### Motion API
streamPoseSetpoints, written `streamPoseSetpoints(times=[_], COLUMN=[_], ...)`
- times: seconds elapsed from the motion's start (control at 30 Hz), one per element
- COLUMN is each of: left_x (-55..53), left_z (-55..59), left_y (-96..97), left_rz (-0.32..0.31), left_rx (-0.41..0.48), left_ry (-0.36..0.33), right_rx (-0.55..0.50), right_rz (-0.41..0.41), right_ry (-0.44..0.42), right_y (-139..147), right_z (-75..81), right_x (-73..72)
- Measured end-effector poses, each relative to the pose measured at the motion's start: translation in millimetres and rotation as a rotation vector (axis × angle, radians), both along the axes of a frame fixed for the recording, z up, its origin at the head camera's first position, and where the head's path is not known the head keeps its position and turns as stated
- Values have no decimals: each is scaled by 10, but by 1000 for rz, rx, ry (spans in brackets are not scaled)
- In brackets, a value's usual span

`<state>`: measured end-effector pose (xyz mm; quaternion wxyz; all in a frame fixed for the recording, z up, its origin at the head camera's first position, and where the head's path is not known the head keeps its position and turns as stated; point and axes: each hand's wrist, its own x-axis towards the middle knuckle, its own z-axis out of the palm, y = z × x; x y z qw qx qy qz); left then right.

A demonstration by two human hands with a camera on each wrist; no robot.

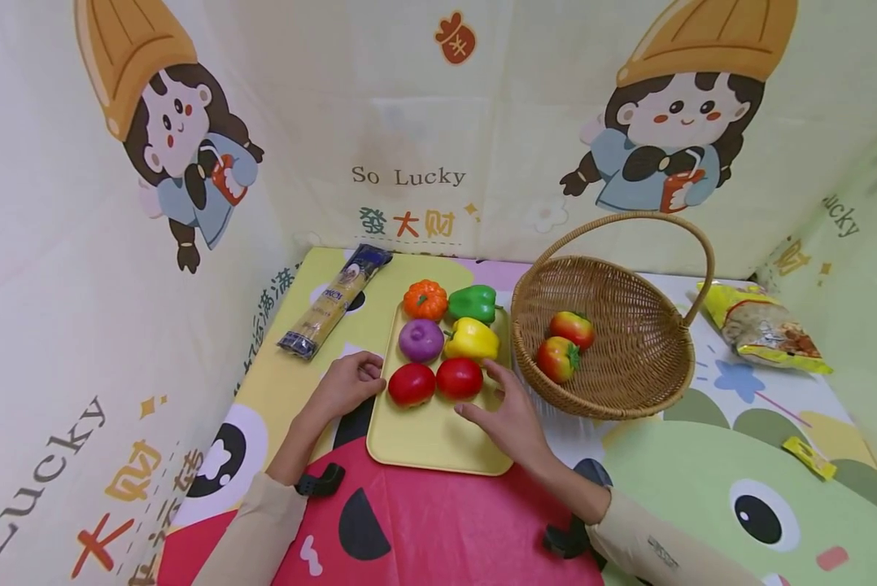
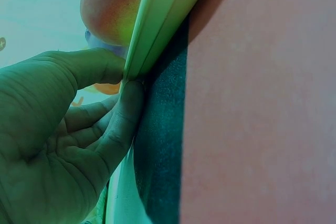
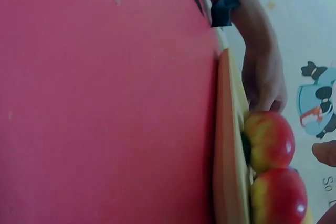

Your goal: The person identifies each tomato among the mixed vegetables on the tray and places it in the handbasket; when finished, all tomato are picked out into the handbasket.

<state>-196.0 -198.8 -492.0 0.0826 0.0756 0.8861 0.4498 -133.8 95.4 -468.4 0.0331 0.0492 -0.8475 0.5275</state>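
Note:
A yellow tray [image 1: 438, 443] carries two red tomatoes, an orange pumpkin [image 1: 425, 300], a green bell pepper [image 1: 473, 303], a purple onion [image 1: 421, 340] and a yellow bell pepper [image 1: 471, 338]. My left hand [image 1: 345, 386] pinches the tray's left rim between thumb and fingers, seen closely in the left wrist view. Beside the right tomato [image 1: 460, 378] is my right hand [image 1: 510, 417], thumb and fingers spread apart, holding nothing. The left tomato [image 1: 412, 385] lies near my left fingertips. In the right wrist view, both tomatoes show yellow undersides, and only parts of my right fingers appear.
Right of the tray stands a wicker basket [image 1: 636, 334] with a tall handle and two red-yellow tomatoes [image 1: 558, 359] inside. A pasta packet [image 1: 336, 301] lies at back left. A yellow snack bag [image 1: 764, 327] and a small yellow packet [image 1: 809, 458] lie at right.

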Motion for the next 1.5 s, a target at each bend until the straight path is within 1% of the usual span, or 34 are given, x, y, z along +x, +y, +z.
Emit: streamPoseSetpoints(times=[0.33,0.7,1.07,1.27,1.5], left_x=[7,-14,8,19,13], left_z=[32,23,40,52,35], left_y=[18,4,21,30,14], left_rz=[9,6,6,6,1], left_rx=[-8,-13,-13,-13,-7], left_ry=[-6,6,-1,-6,-5], right_rx=[19,68,54,30,-27], right_rz=[-54,-71,-71,-63,-35], right_ry=[-59,-18,-33,-50,-73], right_y=[-39,-98,-98,-82,0], right_z=[-116,-141,-187,-159,-48], right_x=[-116,-195,-223,-216,-167])
